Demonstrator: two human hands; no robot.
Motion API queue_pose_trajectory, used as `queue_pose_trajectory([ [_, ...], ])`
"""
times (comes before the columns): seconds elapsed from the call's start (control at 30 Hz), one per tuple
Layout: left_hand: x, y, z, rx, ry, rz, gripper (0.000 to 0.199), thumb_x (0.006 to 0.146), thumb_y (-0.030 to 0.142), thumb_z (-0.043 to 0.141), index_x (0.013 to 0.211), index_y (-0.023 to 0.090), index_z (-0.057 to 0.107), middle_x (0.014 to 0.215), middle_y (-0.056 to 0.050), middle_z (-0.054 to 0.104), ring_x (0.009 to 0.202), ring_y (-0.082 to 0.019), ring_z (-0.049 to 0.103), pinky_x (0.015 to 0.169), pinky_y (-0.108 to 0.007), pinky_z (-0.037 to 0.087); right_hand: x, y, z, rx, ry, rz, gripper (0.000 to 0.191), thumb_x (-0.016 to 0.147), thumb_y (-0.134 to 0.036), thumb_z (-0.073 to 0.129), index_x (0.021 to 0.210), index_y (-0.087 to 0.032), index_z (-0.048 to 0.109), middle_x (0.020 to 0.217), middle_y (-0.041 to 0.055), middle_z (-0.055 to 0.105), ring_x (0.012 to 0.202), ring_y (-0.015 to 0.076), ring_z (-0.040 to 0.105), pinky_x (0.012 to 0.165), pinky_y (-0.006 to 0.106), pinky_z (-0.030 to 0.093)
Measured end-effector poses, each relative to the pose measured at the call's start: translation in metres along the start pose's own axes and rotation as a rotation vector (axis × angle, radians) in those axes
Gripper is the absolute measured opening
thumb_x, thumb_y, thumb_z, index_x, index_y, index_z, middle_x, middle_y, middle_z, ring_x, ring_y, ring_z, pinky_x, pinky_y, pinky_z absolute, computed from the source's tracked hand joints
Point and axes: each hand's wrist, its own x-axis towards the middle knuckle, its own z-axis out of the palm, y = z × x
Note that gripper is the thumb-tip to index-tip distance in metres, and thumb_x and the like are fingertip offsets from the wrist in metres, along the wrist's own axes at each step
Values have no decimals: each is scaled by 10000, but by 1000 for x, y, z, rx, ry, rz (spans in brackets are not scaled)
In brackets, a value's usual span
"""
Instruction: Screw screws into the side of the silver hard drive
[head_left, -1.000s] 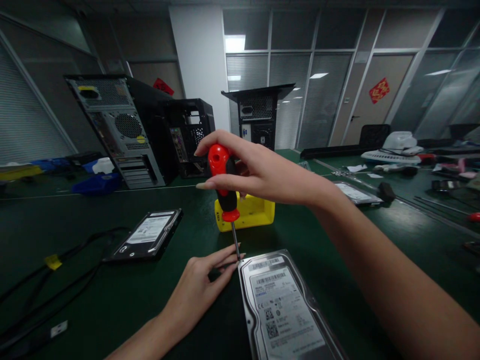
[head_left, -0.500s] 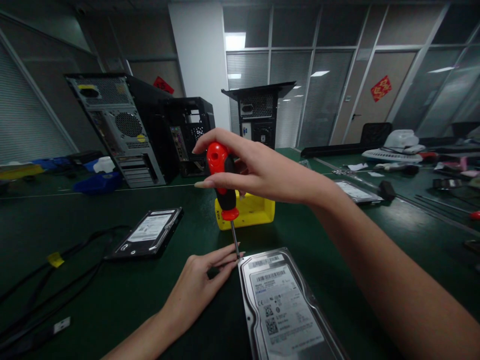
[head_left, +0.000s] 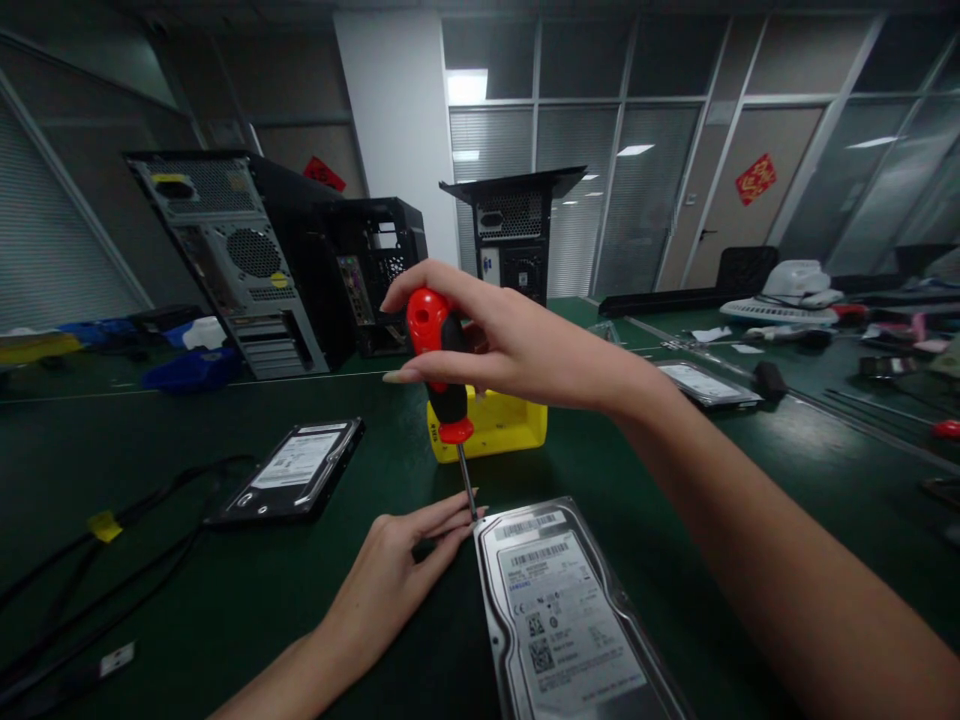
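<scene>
My right hand (head_left: 480,335) is closed round the red and black handle of a screwdriver (head_left: 448,400), thumb and index finger on opposite sides of it. The tool leans slightly, and its metal shaft runs down to the top left corner of a silver hard drive (head_left: 574,610), which lies label up on the table. At that corner my left hand (head_left: 405,560) rests low, its fingertips gathered round the lower end of the shaft. Those fingertips hide part of the tip, so whether a screw sits under it cannot be made out.
Beyond the hands stands a yellow bin (head_left: 506,425). A second hard drive (head_left: 292,470) lies to the left beside black cables (head_left: 161,500), and another drive (head_left: 709,385) lies at the right. Computer cases (head_left: 255,260) stand behind. Tools and a white cap (head_left: 795,290) are at the far right.
The whole view has shifted slightly to the left. Both hands, the screwdriver and the hard drive keep nearly the same positions relative to each other.
</scene>
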Motion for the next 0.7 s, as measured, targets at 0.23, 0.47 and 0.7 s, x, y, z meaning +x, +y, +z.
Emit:
queue_pose_trajectory([
  [0.23, -1, -1, 0, 21, -1, 6, 363, 878, 281, 523, 1230, 218, 585, 1176, 8, 657, 1011, -178, 666, 918, -301, 534, 1, 1, 3, -38, 68, 33, 393, 837, -374, 580, 1099, -130, 418, 921, 12, 525, 748, 96, 481, 657, 231, 399],
  [0.47, 0, 6, -2, 24, -6, 12, 355, 882, 289, 505, 1216, 216, 599, 1157, -4, 668, 1012, -204, 666, 915, -344, 535, 1, 1, 4, 41, 44, 7, 324, 873, -387, 517, 1072, -152, 414, 945, 22, 517, 765, 97, 478, 666, 231, 410],
  [0.7, -2, 8, -3, 38, -9, -3, 342, 896, 309, 495, 1213, 239, 603, 1187, -1, 655, 1057, -206, 644, 931, -342, 520, -2, -3, -2, 87, 9, 64, 197, 929, -294, 405, 1053, -145, 436, 970, 28, 533, 809, 101, 498, 711, 242, 436],
])
